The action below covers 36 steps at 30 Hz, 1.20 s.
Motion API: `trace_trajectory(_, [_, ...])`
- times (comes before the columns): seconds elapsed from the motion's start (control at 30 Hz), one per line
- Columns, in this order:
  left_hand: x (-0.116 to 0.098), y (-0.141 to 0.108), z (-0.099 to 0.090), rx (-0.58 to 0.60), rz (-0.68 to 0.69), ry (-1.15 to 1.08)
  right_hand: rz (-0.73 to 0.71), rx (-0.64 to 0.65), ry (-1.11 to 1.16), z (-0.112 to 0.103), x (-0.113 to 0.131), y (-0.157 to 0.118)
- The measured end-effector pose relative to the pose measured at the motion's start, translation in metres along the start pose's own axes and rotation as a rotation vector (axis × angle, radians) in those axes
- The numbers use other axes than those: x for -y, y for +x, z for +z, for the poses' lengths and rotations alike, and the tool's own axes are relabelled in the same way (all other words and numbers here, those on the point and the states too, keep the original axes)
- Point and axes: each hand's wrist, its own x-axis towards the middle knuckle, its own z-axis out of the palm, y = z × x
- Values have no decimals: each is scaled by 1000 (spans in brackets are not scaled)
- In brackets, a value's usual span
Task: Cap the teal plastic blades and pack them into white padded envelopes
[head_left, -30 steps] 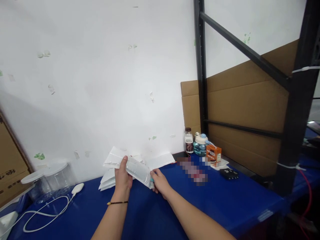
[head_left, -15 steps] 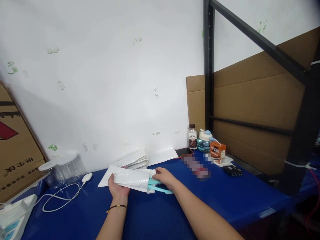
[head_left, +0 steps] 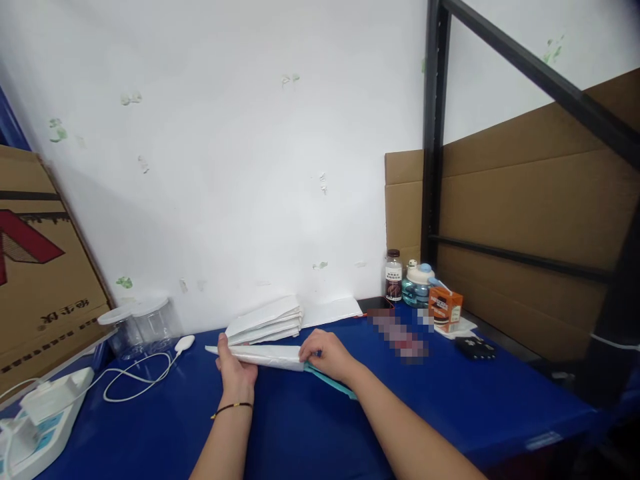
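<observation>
A white padded envelope (head_left: 275, 355) is held edge-on above the blue table (head_left: 295, 433). My left hand (head_left: 234, 367) grips its left part, thumb on the near side and fingers beneath. At the envelope's right end, my right hand (head_left: 325, 355) pinches the edge of the opening. A turquoise item (head_left: 333, 383) sticks out of that end, below my right hand; the part inside the envelope is hidden. Behind my hands, a stack of white envelopes (head_left: 267, 319) lies by the wall, with another flat white envelope (head_left: 333, 311) to its right.
At the left are a white power strip (head_left: 60, 427), a white cable (head_left: 135, 399), clear containers (head_left: 150, 327) and a cardboard box (head_left: 40, 267). A phone (head_left: 377, 307), bottle (head_left: 393, 277), teal jug (head_left: 417, 290), orange carton (head_left: 445, 310) and black item (head_left: 475, 348) stand or lie at the right.
The envelope has been tilted from showing its broad face to nearly edge-on. My right hand has moved slightly closer over its opening. The camera view has shifted left.
</observation>
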Motion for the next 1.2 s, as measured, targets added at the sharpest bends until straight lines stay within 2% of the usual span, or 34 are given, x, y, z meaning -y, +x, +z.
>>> trace_trajectory(0.1, [-9, -6, 4, -39, -11, -126, 45, 243, -3, -8, 1, -2])
trace_trajectory(0.17, [-13, -12, 10, 37, 19, -144, 109, 276, -3, -15, 0, -1])
trace_trajectory(0.27, [-18, -19, 20, 180, 109, -97, 221, 134, 3, -23, -6, 1])
trace_trajectory(0.4, [-28, -24, 36, 336, 196, -29, 319, -46, 4, -21, -20, 4])
trace_trajectory(0.47, [-35, -25, 43, 381, 219, -9, 353, -60, -1, -18, -25, 4])
trace_trajectory(0.6, [-52, -25, 52, 437, 297, 46, 377, 2, -32, -15, -24, 1])
trace_trajectory(0.77, [-74, -25, 55, 437, 327, 55, 359, 235, -126, -14, -16, -6])
trace_trajectory(0.87, [-87, -25, 53, 414, 341, 51, 345, 341, -207, -11, -19, -8])
trace_trajectory(1.07, [-110, -21, 40, 382, 394, -69, 315, 342, -261, -4, -33, -8])
trace_trajectory(1.2, [-122, -14, 22, 321, 416, -102, 302, 347, -263, -4, -35, -8])
